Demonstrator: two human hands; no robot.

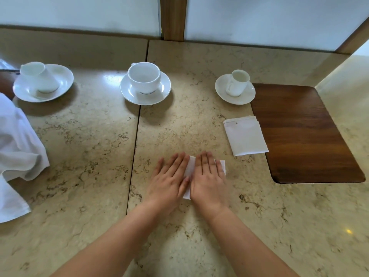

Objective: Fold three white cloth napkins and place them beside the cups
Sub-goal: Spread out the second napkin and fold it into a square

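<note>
Pressing flat on a small folded napkin (190, 170), both hands sit side by side near the middle of the stone counter (83, 136), toward its near edge. Left hand (169, 180) and right hand (209, 180) are each spread, fingers straight and palm down, thumbs nearly touching; only a white strip between them, one corner at the right fingertips and a bit near the wrists show, rest is covered. Second folded napkin (246, 135) lies flat further right, its right edge overlapping the dark wooden inlay (303, 136) set into the counter, just in front of the right cup. Right cup (237, 82) stands on its saucer (221, 88), handle facing the near edge, touching the inlay's far left corner area. Middle cup (144, 77), wider, upright on its saucer (127, 92), sits straddling the seam between the two counter slabs, well apart from the hands. Left cup (38, 76) is on a larger saucer (61, 76) toward the far left. Loose unfolded white cloth (18, 148) is bunched at the left edge, partly out of frame, near the left saucer but whether touching I cannot tell. Pale wall panels with a wooden post (173, 19) run along the far edge.
</note>
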